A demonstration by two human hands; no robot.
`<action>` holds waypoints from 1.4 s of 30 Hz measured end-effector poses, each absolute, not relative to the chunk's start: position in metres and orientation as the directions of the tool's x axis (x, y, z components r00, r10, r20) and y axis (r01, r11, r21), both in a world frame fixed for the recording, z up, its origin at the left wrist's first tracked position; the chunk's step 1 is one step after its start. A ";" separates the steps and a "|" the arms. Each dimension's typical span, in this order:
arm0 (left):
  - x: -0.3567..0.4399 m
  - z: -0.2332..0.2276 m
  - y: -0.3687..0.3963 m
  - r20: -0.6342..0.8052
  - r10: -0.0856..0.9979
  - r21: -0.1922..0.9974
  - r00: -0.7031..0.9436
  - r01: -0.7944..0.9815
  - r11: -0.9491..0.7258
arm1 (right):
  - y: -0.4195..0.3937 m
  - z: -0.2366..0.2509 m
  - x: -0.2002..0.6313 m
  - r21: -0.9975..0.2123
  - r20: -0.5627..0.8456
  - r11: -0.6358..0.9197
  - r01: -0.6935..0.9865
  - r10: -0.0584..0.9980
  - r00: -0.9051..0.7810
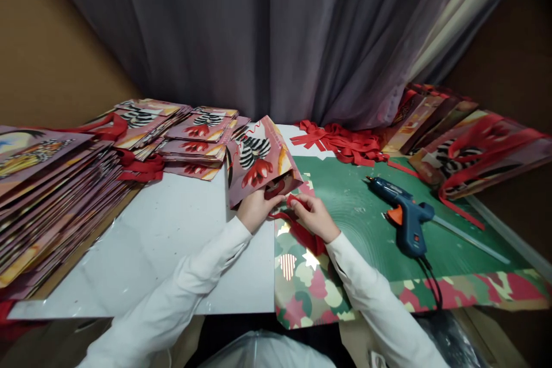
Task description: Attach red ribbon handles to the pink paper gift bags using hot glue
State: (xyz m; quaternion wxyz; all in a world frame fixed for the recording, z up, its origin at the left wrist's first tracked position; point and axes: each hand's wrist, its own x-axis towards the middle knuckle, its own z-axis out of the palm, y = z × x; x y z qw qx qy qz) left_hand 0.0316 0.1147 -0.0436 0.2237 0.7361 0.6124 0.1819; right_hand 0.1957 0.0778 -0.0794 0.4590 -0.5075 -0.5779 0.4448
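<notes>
A printed paper bag (257,156) with a striped bow and red petals lies tilted on the table, its open end toward me. My left hand (255,209) is closed on the bag's near edge, the thumb reaching toward its opening. Beside it, my right hand (317,219) pinches a red ribbon (307,236) close to that opening. The ribbon's loose length hangs under the right hand and across the mat. Both hands nearly meet at the fingertips. What lies inside the bag is mostly hidden.
Stacks of flat printed bags (56,207) fill the left side. A heap of red ribbons (340,141) lies at the back. On the green mat (345,224) rests a blue glue gun (405,213) with a glue stick and cable. Bags with ribbons (478,149) stand at right.
</notes>
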 end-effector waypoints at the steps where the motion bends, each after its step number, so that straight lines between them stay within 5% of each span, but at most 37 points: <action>1: 0.031 -0.042 0.115 0.000 0.985 0.560 0.173 0.816 -0.143 | 0.078 -0.079 0.195 -0.977 0.090 0.102 0.189 0.993 -0.070; 11: 0.030 -0.041 0.112 0.019 0.986 0.574 0.163 0.806 -0.145 | 0.081 -0.080 0.186 -0.978 0.111 0.114 0.174 0.993 -0.032; 30: 0.041 -0.048 0.104 0.105 0.980 0.478 0.166 0.856 -0.196 | 0.072 -0.091 0.165 -0.926 0.202 0.071 0.371 0.923 0.329; 42: 0.037 -0.053 0.105 0.084 0.977 0.392 0.198 0.895 -0.215 | 0.077 -0.095 0.168 -0.994 0.108 0.105 0.033 0.986 0.128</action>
